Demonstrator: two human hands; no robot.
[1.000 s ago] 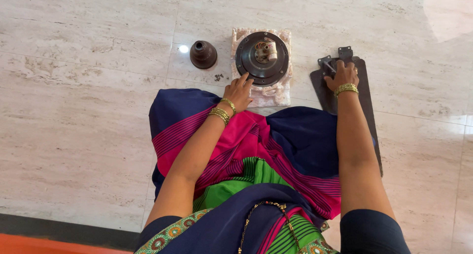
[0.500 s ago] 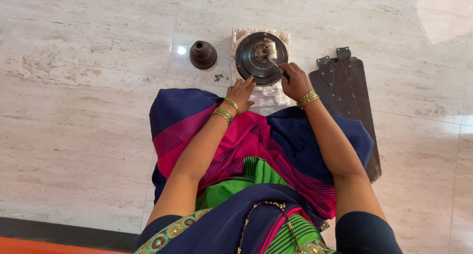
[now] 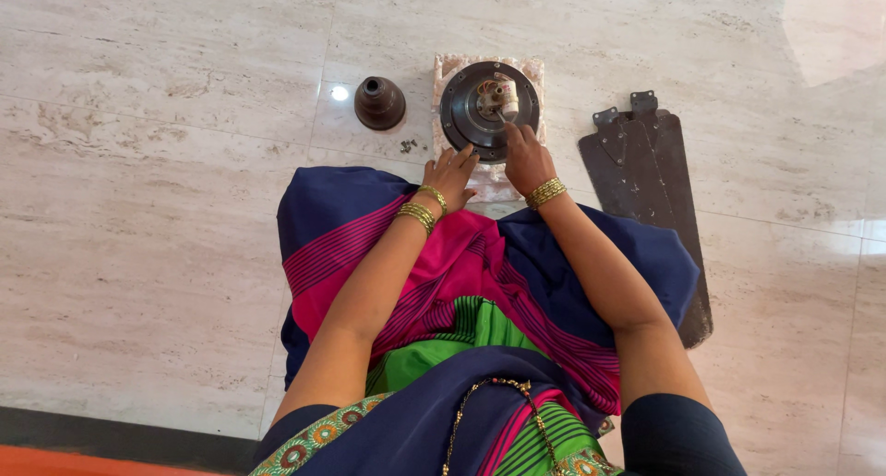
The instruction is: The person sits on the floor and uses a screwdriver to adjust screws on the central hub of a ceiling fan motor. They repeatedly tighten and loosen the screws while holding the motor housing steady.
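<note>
A dark round ceiling-fan motor (image 3: 471, 116) lies on a pale cloth (image 3: 533, 68) on the marble floor in front of my knees. My left hand (image 3: 449, 173) rests with spread fingers against the motor's near rim and holds nothing. My right hand (image 3: 526, 155) is at the near right part of the motor, with its fingers closed on a small thin tool (image 3: 505, 118). The tool's tip points at the white part in the motor's middle. Gold bangles are on both wrists.
A brown bell-shaped fan cup (image 3: 379, 102) stands left of the motor, with a few small dark bits (image 3: 406, 146) beside it. Dark fan blades (image 3: 651, 180) lie stacked on the floor to the right. My lap in bright cloth fills the foreground.
My right hand came off the fan blades on the right, carrying the small tool, and moved left to the motor. My left hand stayed at the motor's near rim.
</note>
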